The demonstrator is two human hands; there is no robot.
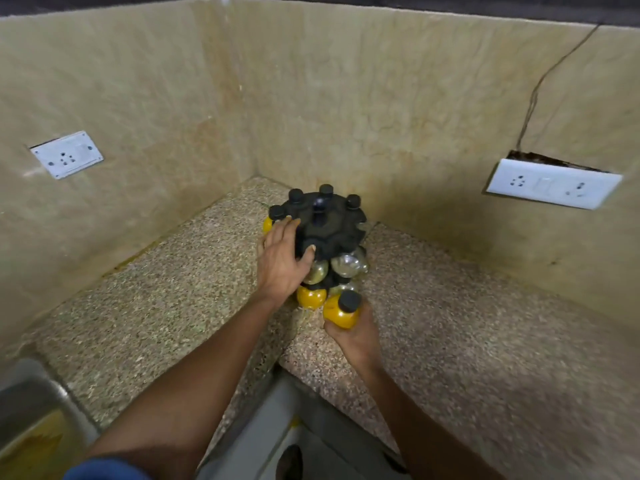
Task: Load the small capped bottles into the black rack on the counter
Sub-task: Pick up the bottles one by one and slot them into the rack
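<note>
One yellow bottle (pixel 341 315) is held clamped in the right hand (pixel 356 336), just beside the foot of the black rack (pixel 327 230) on the surface (pixel 467 323). The rack is steadied by the left hand (pixel 280 265), fingers (pixel 289 226) spread. If pushed askew, loaded bottles could be knocked loose.

The left hand (pixel 281 261) lies over the near-left side of the black rack (pixel 329 230), so whatever sits in the slots beneath the palm can't be seen, and the rack's base is lost behind the bottles hung round it. The right hand (pixel 356 336) wraps the lower half of a yellow bottle (pixel 341 315), hiding its bottom. At the lower left a steel sink (pixel 31 403) is cut off by the frame edge, and the wall sockets' markings are too blurred to read.
</note>
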